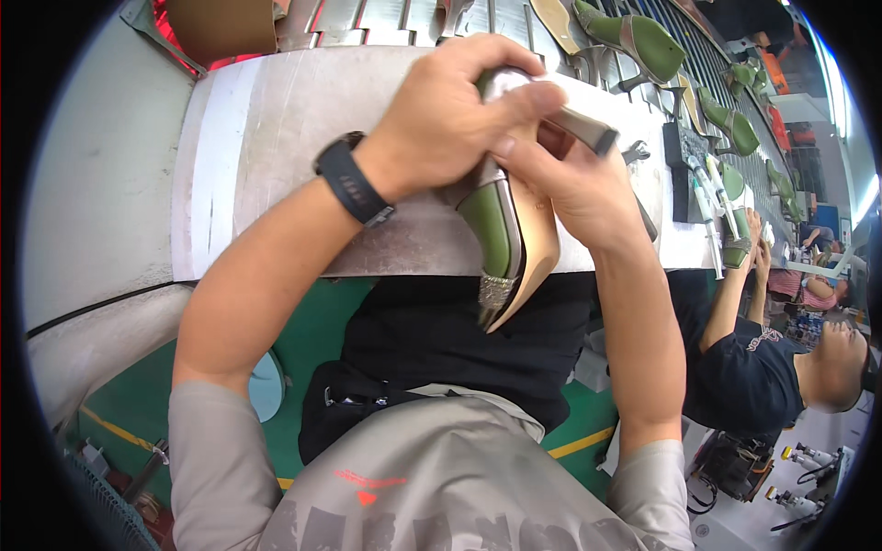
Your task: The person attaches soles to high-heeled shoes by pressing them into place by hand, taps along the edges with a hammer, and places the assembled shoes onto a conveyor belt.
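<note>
Both my hands grip a green high-heeled shoe (487, 228) over the near part of the worktable (303, 119). Its pointed, glittery toe hangs down past the table's near edge, and the tan sole is turned toward the right. The heel sticks out up and to the right, ending in a dark tip. My left hand (450, 124), with a dark band on the wrist, wraps the back of the shoe, thumb across it. Closed around the heel side is my right hand (583, 188), its thumb lying on the shoe near my left thumb; its other fingertips are partly hidden.
Beyond the table, a slatted conveyor (367, 20) carries several green heeled shoes (643, 41). A wrench-like metal tool (636, 151) lies right of my right hand, near a black box (682, 174) and white pen-like sticks (712, 216). A co-worker (749, 367) handles another shoe at right.
</note>
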Demonstrator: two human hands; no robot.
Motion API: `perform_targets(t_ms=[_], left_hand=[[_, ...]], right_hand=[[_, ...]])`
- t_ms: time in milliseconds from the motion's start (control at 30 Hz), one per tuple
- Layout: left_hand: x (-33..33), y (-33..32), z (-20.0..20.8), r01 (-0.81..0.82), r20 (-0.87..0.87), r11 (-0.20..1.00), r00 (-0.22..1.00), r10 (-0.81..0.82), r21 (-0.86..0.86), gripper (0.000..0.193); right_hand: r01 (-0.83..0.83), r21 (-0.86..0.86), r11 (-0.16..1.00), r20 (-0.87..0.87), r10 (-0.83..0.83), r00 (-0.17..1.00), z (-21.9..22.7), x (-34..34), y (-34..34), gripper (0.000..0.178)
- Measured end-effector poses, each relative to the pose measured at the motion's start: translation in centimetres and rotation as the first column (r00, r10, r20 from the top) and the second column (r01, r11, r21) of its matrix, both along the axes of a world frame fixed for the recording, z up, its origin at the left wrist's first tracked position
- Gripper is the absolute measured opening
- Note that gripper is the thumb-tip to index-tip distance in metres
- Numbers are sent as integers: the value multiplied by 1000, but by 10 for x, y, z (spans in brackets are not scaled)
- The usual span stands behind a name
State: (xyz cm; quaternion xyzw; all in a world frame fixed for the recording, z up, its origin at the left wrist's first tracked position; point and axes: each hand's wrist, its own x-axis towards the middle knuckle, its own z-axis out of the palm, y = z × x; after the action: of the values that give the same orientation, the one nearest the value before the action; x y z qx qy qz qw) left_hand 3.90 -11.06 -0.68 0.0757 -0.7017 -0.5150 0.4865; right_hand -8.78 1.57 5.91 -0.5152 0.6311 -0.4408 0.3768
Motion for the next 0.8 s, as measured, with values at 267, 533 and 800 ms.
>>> perform_targets(t_ms=[267, 533, 800], left_hand=[[98, 58, -22, -310, 62, 868, 931, 360, -388, 75], [81, 72, -18, -152, 259, 845, 911, 321, -513, 73], [81, 81, -18, -170, 278, 837, 893, 354, -520, 68]], right_hand=[[-234, -177, 956, -843, -24, 537, 15, -14, 41, 71], [-304, -258, 917, -874, -88, 479, -6, -22, 47, 78], [-251, -259, 933, -855, -101, 508, -10, -15, 47, 75]])
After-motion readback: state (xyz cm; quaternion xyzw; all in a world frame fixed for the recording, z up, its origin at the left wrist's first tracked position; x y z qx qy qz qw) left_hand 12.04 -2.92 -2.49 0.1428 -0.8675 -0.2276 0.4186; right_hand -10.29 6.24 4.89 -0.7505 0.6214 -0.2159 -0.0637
